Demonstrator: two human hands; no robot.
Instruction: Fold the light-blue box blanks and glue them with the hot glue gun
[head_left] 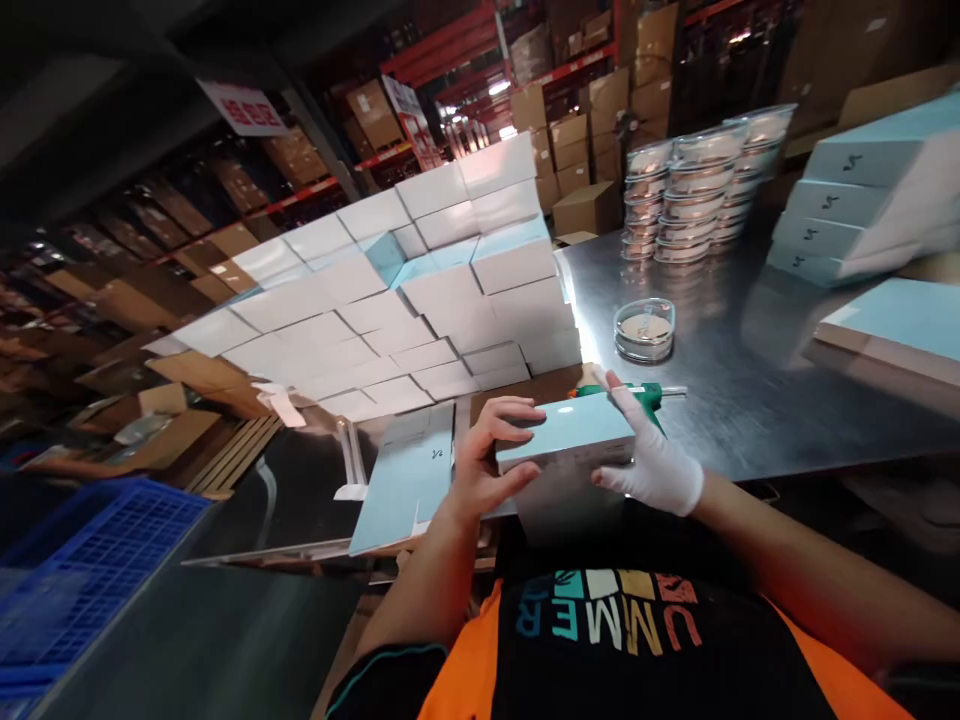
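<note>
Box point(566, 425), pale-blue top, white near face: held between both hands at the near edge of the surface point(750, 400), close to the wearer's shirt. Cannot tell whether its base rests on the edge or hangs clear.

Left hand point(487, 455), bare: fingers parted over the left end of the top, thumb lower, pinching that end. Right hand point(656, 455), white-gloved: fingers on the far right corner, thumb at the near right corner, pinching the other end.

Handling, my judgement: even, light pressure on opposite ends should keep the box square; a hard squeeze may bow the panels. Fingertips best kept off the middle of the top to avoid smudges. The green glue gun point(651, 398) lies just behind the right end; leave clearance from its nozzle.

Containers. Box: top looks closed, contents hidden. Beyond it to the right, a clear round container point(645, 335) stands alone, pale material visible through the wall, not identifiable. Toward the far edge, stacks of clear containers point(694, 200), pale within. Right side: light-blue boxes point(847, 215), piled, contents unseen. Left of centre: a stepped wall of white boxes point(442, 290), contents unseen. Past the left edge, low: blue crate point(97, 560), contents unclear.
</note>
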